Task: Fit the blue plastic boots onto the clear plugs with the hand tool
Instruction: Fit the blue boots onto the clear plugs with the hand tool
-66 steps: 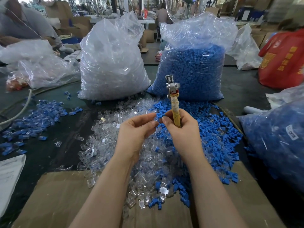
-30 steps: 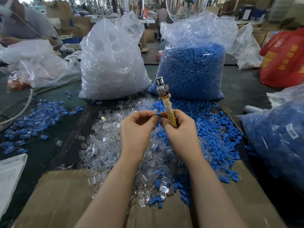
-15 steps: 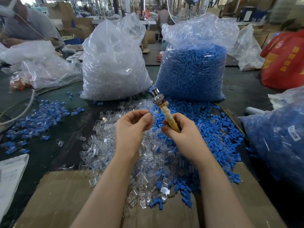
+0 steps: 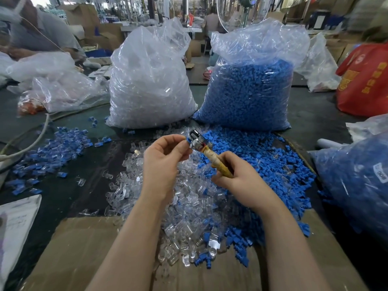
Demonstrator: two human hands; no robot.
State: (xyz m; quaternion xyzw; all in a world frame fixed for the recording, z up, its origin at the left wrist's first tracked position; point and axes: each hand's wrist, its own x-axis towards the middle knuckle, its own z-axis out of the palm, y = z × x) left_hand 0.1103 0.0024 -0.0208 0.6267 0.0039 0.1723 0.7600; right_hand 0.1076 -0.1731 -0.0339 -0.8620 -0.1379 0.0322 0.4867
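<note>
Holding the small hand tool w/ metal head and yellowish taped handle (image 4: 206, 154) tilted up-left, the right hand (image 4: 241, 181) wraps its fingers round the handle, prob. so the head meets the other hand. The left hand (image 4: 165, 158) pinches a small blue plastic boot (image 4: 188, 140) right at the tool's metal head; whether a clear plug is in there too, can't tell. Looks like a seating step in progress. Below and between both hands lies the heap of loose clear plastic plugs (image 4: 189, 206) on the counter (image 4: 84, 185), w/ loose blue boots (image 4: 262, 160) spread beyond the right hand, both within easy reach for the next pick. Beyond the hands stand two big clear bags, one of clear plugs (image 4: 149, 80), one of blue boots (image 4: 249, 91).
</note>
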